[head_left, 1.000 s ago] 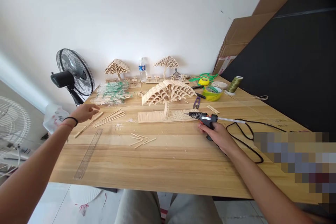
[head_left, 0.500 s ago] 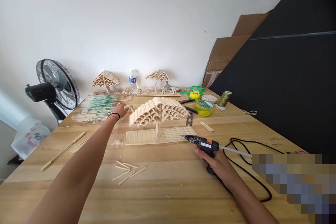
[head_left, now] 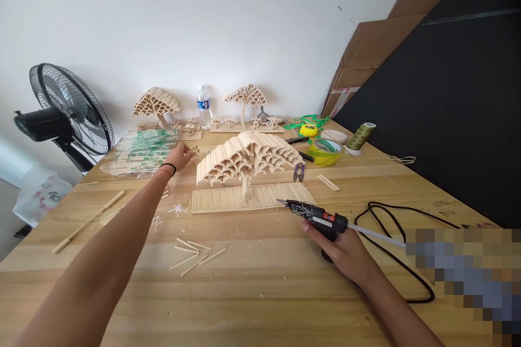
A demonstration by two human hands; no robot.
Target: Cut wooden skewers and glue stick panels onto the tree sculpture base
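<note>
A pale wooden worktop (head_left: 264, 293) runs up to a white wall, with a black panel and leaning cardboard (head_left: 366, 49) along its right side. Near the middle stands a stick tree (head_left: 248, 157) on a slatted base (head_left: 215, 200). At about four o'clock from it lies the glue gun (head_left: 321, 218), its nozzle pointing at the base's near right corner and just short of it. The right hand (head_left: 345, 252) has its grip closed round the gun's handle, and the black cord (head_left: 391, 249) loops away at three o'clock. The left hand (head_left: 179, 157) is stretched out at ten o'clock from the tree, fingertips at a small stick piece (head_left: 194, 148) – whether the grip has actually closed on it cannot be told. Beyond that hand, at nine o'clock, are green-printed stick packets (head_left: 142, 152). Loose sticks (head_left: 195, 255) lie scattered at seven o'clock from the tree, purple snips (head_left: 299, 172) at three, and a yellow-green tape roll (head_left: 325, 152) and an olive thread spool (head_left: 361, 135) at two. At twelve, against the wall, a water bottle (head_left: 203, 107) stands between two smaller stick trees – one to the left (head_left: 157, 103), one to the right (head_left: 244, 96). A black fan (head_left: 69, 111) stands off the worktop's left edge.
</note>
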